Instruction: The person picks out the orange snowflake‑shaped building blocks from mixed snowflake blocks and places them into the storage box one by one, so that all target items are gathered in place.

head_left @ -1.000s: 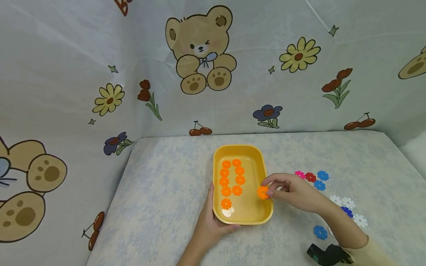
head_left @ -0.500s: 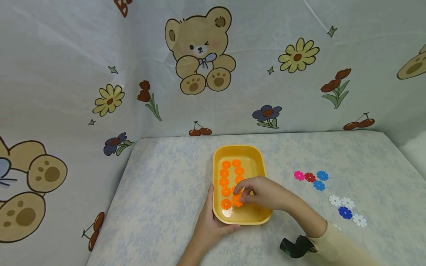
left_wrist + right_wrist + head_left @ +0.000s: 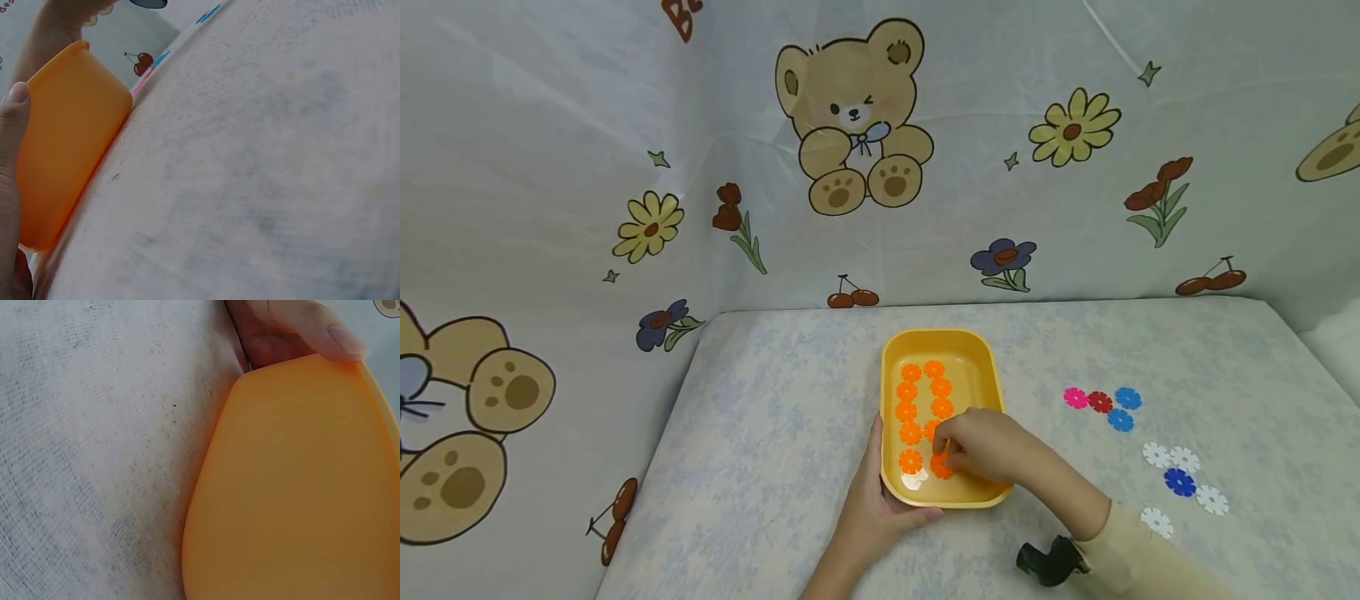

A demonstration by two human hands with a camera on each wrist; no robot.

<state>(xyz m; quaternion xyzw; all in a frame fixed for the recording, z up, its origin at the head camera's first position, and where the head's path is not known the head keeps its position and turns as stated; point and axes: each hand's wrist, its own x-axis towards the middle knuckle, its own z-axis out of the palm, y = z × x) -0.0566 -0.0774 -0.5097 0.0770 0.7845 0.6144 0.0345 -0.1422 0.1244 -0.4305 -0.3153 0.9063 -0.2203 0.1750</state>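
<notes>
A yellow plastic tray (image 3: 976, 367) lies on the table, holding two columns of orange flower-shaped discs (image 3: 906, 411). My left hand (image 3: 874, 518) holds the tray at its near left corner, thumb along the near side and fingers up the left wall. In the right wrist view the left thumb (image 3: 345, 342) presses on the rim. My right hand (image 3: 983, 446) is down inside the tray, thumb and forefinger pinching an orange flower-shaped disc (image 3: 941, 467) at the near end of the right column. The fingers partly cover that disc and the one above it.
Right of the tray lie a pink disc (image 3: 1075, 397), a red disc (image 3: 1100, 402) and two blue discs (image 3: 1121, 420). Nearer are several white discs (image 3: 1212, 499) and a dark blue disc (image 3: 1179, 482). A bear-print cloth (image 3: 955, 225) hangs behind the table.
My right hand has carried the orange disc from the tray's right side leftward, then down to the near end of the right column. The left hand and tray stay put.
</notes>
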